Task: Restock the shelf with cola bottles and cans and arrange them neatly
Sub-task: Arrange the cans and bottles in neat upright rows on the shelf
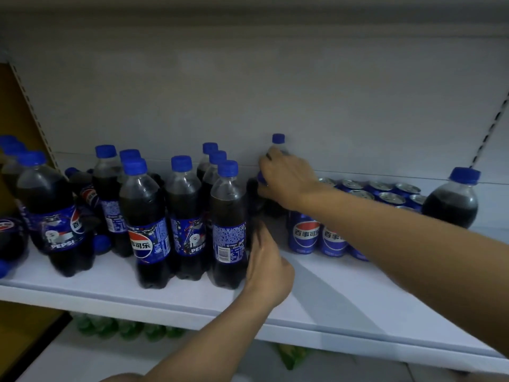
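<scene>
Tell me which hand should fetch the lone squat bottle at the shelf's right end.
Probably the right hand: its arm comes in from that side, beside the squat bottle, though it grips a tall bottle. The left hand touches a front bottle, farther off.

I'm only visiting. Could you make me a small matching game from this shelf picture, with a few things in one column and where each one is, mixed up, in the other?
Things
1. cola cans
2. short round cola bottle
3. green bottles
4. right hand

Places
A. below the white shelf
B. alone at that shelf's far right
C. gripping the back-row bottle
D. in a block between the tall cola bottles and the short one

Pairs: 1-D, 2-B, 3-A, 4-C
</scene>
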Demonstrator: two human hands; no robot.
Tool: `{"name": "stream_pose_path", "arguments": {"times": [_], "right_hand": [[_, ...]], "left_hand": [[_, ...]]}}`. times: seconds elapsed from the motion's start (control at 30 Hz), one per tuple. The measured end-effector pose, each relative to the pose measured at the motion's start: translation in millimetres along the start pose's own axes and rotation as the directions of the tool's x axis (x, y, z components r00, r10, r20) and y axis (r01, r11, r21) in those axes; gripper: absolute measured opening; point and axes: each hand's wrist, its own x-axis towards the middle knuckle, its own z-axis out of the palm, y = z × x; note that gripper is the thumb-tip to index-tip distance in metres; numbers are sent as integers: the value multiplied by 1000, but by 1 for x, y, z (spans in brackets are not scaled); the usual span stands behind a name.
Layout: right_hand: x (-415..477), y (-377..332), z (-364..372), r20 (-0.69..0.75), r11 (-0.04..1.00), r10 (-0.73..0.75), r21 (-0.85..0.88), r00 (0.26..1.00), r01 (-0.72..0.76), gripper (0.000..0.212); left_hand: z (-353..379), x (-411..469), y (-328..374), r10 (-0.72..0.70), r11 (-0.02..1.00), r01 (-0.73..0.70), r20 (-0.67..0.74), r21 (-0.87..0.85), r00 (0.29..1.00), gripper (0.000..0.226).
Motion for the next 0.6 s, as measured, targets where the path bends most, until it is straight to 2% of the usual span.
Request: {"name": "stream_pose_path", "arguments": {"times": [0.17, 0.37, 0.5, 0.6], "right_hand": [[42, 17, 0, 122, 975, 36, 214, 992, -61, 37], [64, 31, -13, 148, 977, 88, 178, 985, -114, 40], [72, 32, -16, 175, 974, 149, 142, 973, -174, 41], [76, 35, -12, 195, 963, 179, 168, 964, -213, 40]], "left_hand": [[6, 9, -2, 7, 998, -10, 43, 56, 999, 84], [9, 19, -4, 22, 990, -29, 53, 135, 998, 83], [12, 19, -5, 25, 970, -50, 110, 236, 994, 80], [15, 20, -6, 40, 952, -77, 129, 295, 991, 80]]}}
